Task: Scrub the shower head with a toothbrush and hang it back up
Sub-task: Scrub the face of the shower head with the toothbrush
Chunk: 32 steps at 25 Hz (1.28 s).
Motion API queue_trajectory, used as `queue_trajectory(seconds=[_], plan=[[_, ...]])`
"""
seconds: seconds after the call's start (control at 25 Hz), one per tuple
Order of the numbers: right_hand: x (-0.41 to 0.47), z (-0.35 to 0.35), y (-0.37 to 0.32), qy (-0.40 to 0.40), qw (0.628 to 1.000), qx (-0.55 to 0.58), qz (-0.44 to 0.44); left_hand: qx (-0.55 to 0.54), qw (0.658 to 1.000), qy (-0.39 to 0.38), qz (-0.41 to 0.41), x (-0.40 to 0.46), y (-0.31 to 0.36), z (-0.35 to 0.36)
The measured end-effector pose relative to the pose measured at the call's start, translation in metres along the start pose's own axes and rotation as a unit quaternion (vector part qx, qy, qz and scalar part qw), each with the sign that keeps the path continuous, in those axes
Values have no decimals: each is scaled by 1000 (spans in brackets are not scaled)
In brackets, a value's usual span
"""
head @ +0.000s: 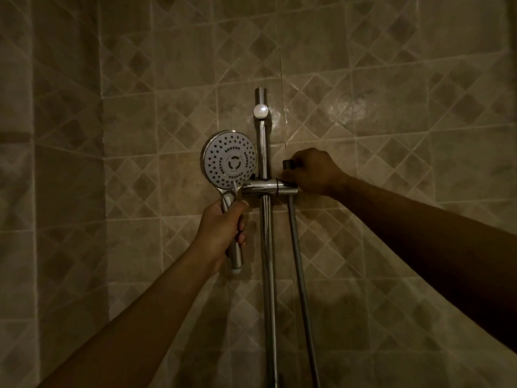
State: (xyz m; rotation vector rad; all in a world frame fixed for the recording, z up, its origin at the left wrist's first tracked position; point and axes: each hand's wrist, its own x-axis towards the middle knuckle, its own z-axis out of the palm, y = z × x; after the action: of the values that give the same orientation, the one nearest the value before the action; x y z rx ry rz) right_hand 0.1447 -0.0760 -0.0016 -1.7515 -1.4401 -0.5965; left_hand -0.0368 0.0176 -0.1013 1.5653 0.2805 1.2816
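A tiled wall (391,79) with a diamond pattern carries everything here. A vertical chrome rail (264,152) is fixed to it, topped by a round white cap (260,111) at its upper mount. A chrome bracket (267,189) clamps across the rail, and a metal hose (300,275) hangs down from the bracket's right end, just beside the rail. The wall meets a second tiled wall (50,163) at a corner on the left.
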Motion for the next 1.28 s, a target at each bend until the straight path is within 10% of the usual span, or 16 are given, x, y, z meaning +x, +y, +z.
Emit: queue_trajectory(seconds=[1.28], plan=[[-7, 1, 10, -39, 976, 190, 103, 6, 1000, 7, -18, 0, -3, 1]])
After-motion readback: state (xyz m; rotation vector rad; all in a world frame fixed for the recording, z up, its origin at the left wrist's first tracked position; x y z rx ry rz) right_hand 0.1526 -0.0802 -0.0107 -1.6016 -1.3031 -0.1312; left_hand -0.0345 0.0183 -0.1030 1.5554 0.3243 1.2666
